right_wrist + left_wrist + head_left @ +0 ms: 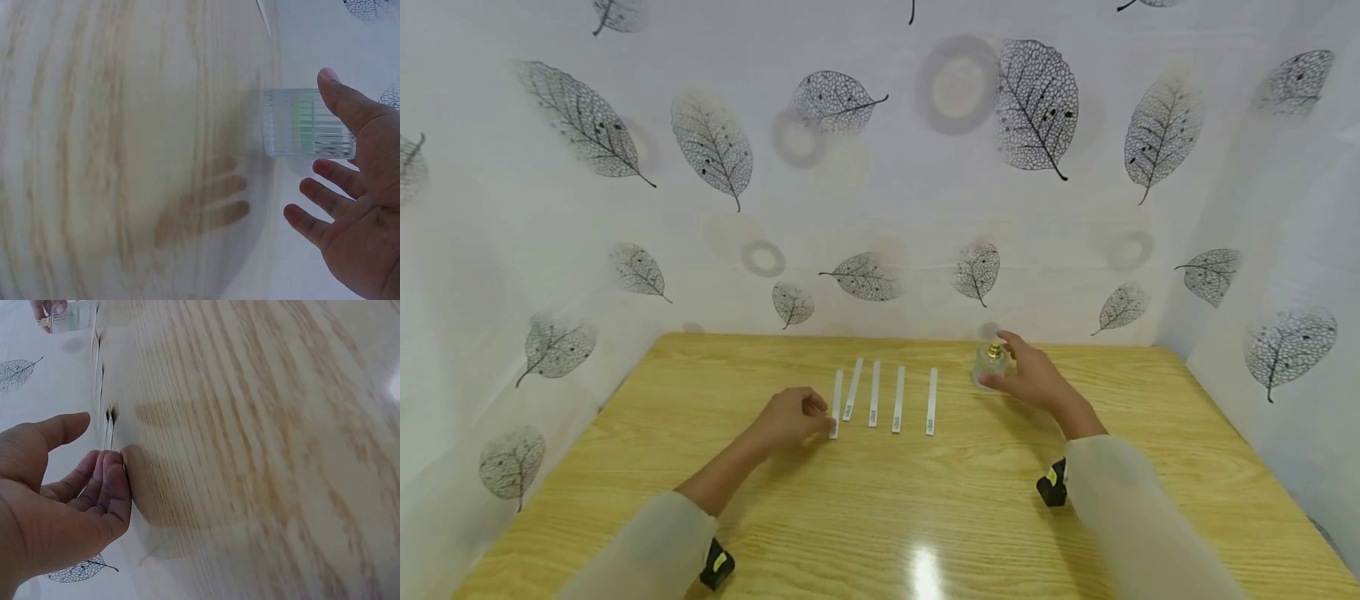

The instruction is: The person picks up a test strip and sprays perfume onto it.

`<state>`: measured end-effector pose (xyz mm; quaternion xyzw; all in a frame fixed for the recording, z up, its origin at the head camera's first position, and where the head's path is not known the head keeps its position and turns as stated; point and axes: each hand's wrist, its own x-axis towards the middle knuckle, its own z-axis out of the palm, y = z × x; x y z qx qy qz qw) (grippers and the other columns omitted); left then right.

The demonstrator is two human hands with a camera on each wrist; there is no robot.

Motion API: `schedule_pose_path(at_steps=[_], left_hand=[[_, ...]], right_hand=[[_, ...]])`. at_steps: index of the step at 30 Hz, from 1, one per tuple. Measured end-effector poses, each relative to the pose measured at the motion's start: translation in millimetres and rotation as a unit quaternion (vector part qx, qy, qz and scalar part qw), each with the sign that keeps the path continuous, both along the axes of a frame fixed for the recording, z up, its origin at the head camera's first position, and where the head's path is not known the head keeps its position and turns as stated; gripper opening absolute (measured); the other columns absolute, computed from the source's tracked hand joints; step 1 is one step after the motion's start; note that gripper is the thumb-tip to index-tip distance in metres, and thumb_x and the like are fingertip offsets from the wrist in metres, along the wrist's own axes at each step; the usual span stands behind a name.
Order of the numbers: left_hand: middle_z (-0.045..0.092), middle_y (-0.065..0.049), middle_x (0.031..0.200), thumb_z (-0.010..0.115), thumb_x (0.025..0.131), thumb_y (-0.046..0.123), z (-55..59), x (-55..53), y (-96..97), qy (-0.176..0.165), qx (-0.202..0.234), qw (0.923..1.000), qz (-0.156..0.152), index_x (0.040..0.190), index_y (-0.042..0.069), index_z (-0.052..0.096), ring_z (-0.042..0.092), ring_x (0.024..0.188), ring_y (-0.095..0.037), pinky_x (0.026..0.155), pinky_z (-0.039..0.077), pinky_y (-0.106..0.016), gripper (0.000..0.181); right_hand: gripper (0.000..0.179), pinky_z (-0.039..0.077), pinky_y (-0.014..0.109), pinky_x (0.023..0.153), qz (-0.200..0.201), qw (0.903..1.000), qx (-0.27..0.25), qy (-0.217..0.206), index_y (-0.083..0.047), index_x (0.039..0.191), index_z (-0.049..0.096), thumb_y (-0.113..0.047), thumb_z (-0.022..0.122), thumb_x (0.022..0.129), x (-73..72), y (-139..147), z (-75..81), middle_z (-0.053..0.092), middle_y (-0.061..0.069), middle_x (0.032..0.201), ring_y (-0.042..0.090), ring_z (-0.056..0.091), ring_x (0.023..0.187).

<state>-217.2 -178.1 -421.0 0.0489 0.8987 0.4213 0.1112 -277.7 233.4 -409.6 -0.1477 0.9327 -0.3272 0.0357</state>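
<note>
Several narrow white paper strips (875, 392), with small print at their near ends, lie side by side on the table. My left hand (793, 419) is at the leftmost strip (837, 396), with fingertips over its near end. In the left wrist view, the thumb (69, 428) stands apart from the bent, bunched fingers (112, 478). To the right of the strips, a ribbed clear glass perfume bottle (988, 367) with a gold neck stands upright. My right hand (1033, 379) surrounds its right side with spread fingers. In the right wrist view, the thumb (344, 100) overlaps the bottle.
A light wood-grain table (865, 508) carries everything. Behind it and along both sides hangs a white curtain (880, 192) printed with dark leaves. Black wrist cameras (1052, 483) sit below the sleeves. A bright reflection shows near the front of the tabletop.
</note>
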Motion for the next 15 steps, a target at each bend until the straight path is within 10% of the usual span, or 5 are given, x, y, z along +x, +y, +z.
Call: schedule_pose_path(at_steps=[15], left_hand=[[0.065, -0.007, 0.092, 0.087, 0.079, 0.009, -2.5, -0.2, 15.6, 0.011, -0.021, 0.9995, 0.023, 0.102, 0.000, 0.066, 0.062, 0.084, -0.020, 0.075, 0.055, -0.034, 0.033]], right_hand=[[0.097, 0.041, 0.068, 0.105, -0.040, 0.9958, -0.082, 0.006, -0.010, 0.163, 0.015, -0.032, 0.078, 0.092, -14.8, -16.3, -21.0, 0.037, 0.037, 0.151, 0.055, 0.043, 0.134]])
